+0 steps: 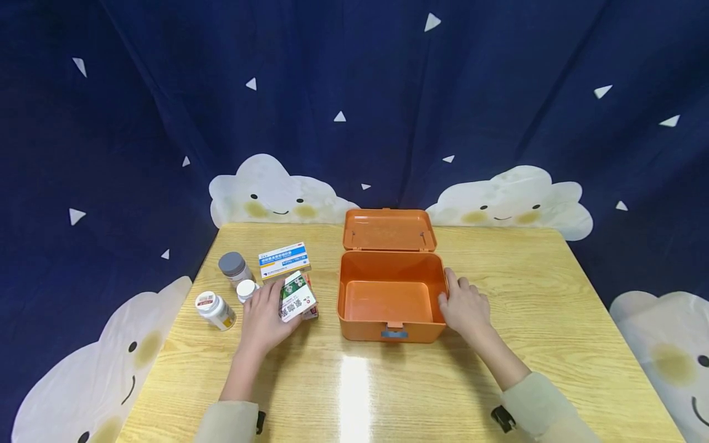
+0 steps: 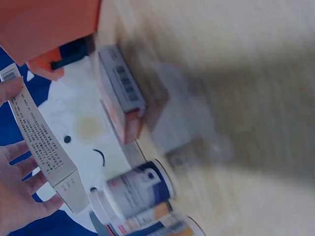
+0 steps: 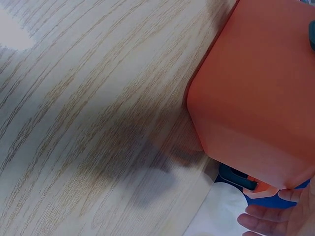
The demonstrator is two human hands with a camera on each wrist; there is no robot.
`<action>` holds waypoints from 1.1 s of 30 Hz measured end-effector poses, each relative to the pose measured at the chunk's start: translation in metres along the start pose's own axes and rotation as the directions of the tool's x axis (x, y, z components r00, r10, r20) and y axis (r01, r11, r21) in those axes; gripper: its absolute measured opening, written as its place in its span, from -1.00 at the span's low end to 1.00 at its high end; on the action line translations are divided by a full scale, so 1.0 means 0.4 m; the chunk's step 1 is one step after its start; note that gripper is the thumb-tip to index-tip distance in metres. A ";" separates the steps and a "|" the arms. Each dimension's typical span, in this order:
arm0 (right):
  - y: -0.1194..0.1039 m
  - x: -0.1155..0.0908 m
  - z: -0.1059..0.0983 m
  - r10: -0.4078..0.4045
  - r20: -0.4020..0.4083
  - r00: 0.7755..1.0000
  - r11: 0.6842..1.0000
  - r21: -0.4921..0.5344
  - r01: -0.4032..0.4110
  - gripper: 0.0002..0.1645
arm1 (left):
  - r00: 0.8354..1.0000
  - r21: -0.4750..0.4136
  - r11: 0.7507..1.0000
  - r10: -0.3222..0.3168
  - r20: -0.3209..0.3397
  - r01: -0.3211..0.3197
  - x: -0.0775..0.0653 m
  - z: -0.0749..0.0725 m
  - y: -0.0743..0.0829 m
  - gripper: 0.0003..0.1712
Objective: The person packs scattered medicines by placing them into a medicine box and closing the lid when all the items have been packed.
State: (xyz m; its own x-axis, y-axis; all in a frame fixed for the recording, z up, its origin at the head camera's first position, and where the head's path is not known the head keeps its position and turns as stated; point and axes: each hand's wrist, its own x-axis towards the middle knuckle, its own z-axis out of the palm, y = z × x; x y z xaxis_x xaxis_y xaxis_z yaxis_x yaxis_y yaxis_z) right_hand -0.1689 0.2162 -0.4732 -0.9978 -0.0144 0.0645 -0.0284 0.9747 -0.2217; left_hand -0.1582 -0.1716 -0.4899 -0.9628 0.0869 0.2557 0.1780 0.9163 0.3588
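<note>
My left hand (image 1: 266,317) grips a white-and-green medicine box (image 1: 298,296), its thumb on one side and fingers on the other. In the left wrist view this medicine box (image 2: 42,142) is tilted above the table, printed side toward the camera. A second medicine box with red edges (image 1: 311,306) stands just beneath it, partly hidden. My right hand (image 1: 466,306) holds the right wall of an orange lidded storage box (image 1: 360,331) at its rim, thumb over the edge. In the right wrist view its fingers (image 3: 266,213) are fairly straight, and the thumb is hidden. The storage box's lid (image 1: 389,229) is raised.
A blue-and-white medicine box (image 1: 284,261) lies behind my left hand. Left of it are a grey-capped bottle (image 1: 235,269), a small white-capped bottle (image 1: 247,289) and a white bottle with a yellow label (image 1: 216,311). A wooden table (image 1: 532,283) carries everything, with a navy curtain (image 1: 388,92) behind.
</note>
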 end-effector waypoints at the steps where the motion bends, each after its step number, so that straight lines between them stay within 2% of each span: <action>1: 0.000 0.000 -0.001 0.003 0.000 1.000 1.000 0.001 -0.003 -0.37 | 1.000 0.001 1.000 0.007 0.000 -0.007 0.006 0.001 0.006 -0.01; 11: 0.000 0.000 0.000 0.006 -0.004 1.000 1.000 -0.002 -0.006 -0.38 | 0.998 -0.005 0.998 0.062 0.015 -0.061 0.059 0.005 0.074 -0.02; 18: -0.001 -0.002 -0.003 0.015 0.013 1.000 1.000 -0.002 -0.015 -0.38 | 0.997 0.024 0.997 0.070 0.011 -0.071 0.093 -0.009 0.097 -0.04; 26: -0.001 -0.001 -0.005 0.012 0.011 1.000 1.000 -0.003 -0.012 -0.38 | 0.990 0.039 0.989 0.141 0.010 -0.141 0.126 -0.017 0.136 -0.07; 33: 0.001 0.000 -0.001 0.003 0.006 1.000 1.000 -0.006 -0.003 -0.38 | 0.979 0.055 0.978 0.198 0.037 -0.200 0.150 -0.013 0.178 -0.08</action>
State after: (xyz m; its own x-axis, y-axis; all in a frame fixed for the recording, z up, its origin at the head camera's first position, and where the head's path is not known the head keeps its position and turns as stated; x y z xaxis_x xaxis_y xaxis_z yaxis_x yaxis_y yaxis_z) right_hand -0.1689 0.2165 -0.4728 -0.9982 -0.0128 0.0579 -0.0251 0.9761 -0.2158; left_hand -0.2022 -0.1031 -0.4441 -0.9154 0.2813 0.2881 0.3556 0.9005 0.2504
